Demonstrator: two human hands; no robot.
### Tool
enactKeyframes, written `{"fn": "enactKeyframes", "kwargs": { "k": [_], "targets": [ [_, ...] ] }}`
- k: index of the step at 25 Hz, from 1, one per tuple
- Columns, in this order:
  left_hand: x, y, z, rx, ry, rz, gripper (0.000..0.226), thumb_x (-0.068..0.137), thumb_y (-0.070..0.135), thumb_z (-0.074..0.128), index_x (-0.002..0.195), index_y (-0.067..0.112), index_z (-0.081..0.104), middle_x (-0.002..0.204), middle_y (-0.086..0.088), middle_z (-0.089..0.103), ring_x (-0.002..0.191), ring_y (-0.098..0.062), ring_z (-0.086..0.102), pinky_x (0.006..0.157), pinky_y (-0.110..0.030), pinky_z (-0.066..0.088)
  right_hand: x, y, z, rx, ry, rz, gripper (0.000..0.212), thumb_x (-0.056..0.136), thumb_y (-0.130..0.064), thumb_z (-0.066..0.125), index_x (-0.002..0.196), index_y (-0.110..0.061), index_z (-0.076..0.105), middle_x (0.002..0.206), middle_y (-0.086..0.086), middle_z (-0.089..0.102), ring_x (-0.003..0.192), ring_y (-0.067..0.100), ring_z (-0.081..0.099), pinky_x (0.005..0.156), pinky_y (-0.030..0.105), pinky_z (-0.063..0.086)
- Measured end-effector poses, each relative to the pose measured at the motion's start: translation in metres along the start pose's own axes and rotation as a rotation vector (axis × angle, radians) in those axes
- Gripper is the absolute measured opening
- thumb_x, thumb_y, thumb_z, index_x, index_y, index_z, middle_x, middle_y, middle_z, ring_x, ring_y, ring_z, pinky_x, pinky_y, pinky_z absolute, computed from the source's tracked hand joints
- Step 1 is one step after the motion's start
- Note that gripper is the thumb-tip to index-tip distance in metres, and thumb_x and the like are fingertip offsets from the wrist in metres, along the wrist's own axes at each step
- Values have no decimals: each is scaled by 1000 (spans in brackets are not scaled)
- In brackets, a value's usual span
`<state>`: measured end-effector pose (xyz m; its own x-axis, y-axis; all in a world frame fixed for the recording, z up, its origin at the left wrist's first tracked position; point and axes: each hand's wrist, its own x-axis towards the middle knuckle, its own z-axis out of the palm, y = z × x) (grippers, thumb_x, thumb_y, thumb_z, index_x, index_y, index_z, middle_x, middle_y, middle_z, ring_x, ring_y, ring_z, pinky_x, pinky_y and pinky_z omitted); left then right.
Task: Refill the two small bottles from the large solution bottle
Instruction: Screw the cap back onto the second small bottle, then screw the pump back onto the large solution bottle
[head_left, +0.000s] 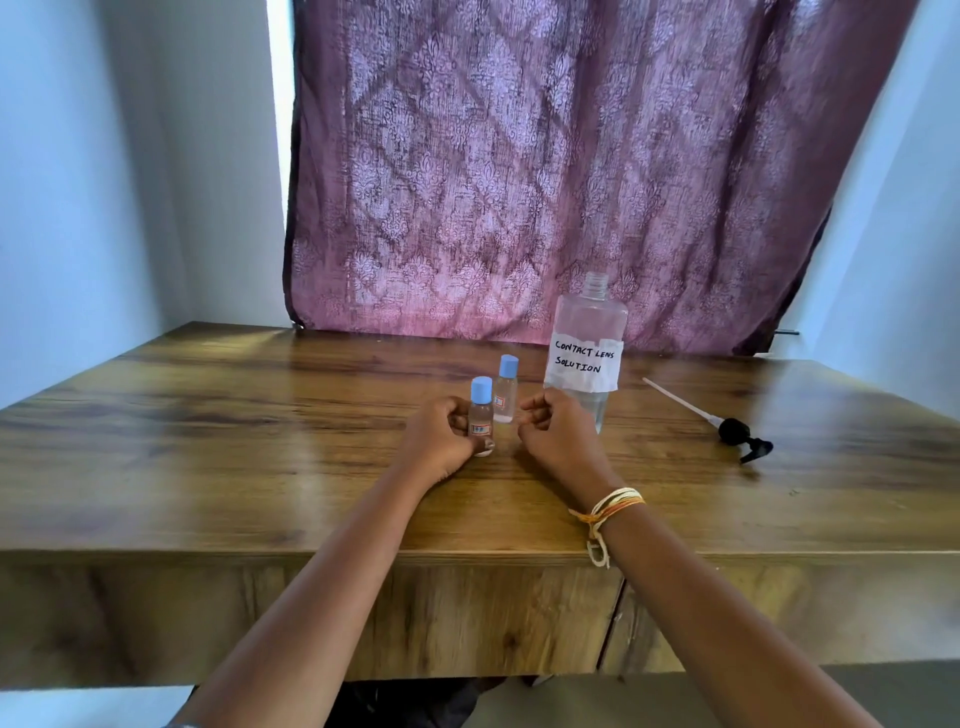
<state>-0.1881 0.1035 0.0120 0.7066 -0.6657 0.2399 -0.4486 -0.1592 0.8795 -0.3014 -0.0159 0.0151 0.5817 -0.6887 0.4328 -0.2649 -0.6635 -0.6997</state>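
Two small clear bottles with blue caps stand on the wooden table (208, 441). My left hand (439, 436) grips the nearer small bottle (481, 410) around its body. The second small bottle (505, 389) stands just behind it, untouched. The large clear bottle (587, 343), uncapped and labelled "contact lens solution", stands upright to the right. My right hand (556, 431) hovers in front of the large bottle with curled fingers, holding nothing.
A black pump head with a long white tube (727, 428) lies on the table to the right. A purple patterned curtain (545, 156) hangs behind the table. The table's front edge runs below my forearms.
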Motion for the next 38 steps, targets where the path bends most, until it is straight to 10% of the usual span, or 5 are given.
{"fn": "enactKeyframes", "kwargs": {
  "k": [17, 25, 38],
  "targets": [
    [8, -5, 1, 127, 154, 9, 36, 74, 15, 81, 107, 11, 69, 102, -3, 71, 96, -17, 64, 79, -23, 42, -5, -5, -3, -16, 101, 117, 15, 78, -12, 62, 92, -14, 64, 90, 1, 68, 87, 19, 64, 77, 34, 53],
    [8, -5, 0, 133, 122, 38, 26, 74, 17, 81, 98, 13, 72, 90, -1, 72, 88, -18, 66, 78, -29, 49, 8, 24, -45, 147, 321, 401, 58, 70, -22, 76, 119, -6, 47, 122, 12, 48, 120, 29, 41, 105, 42, 39],
    [-6, 26, 11, 254, 339, 457, 80, 70, 20, 84, 138, 10, 43, 130, -13, 52, 111, -23, 55, 87, -27, 42, 20, 54, -56, 193, 168, 406, 34, 60, -18, 68, 89, -18, 50, 90, 3, 53, 75, 16, 52, 52, 22, 37]
  ]
}}
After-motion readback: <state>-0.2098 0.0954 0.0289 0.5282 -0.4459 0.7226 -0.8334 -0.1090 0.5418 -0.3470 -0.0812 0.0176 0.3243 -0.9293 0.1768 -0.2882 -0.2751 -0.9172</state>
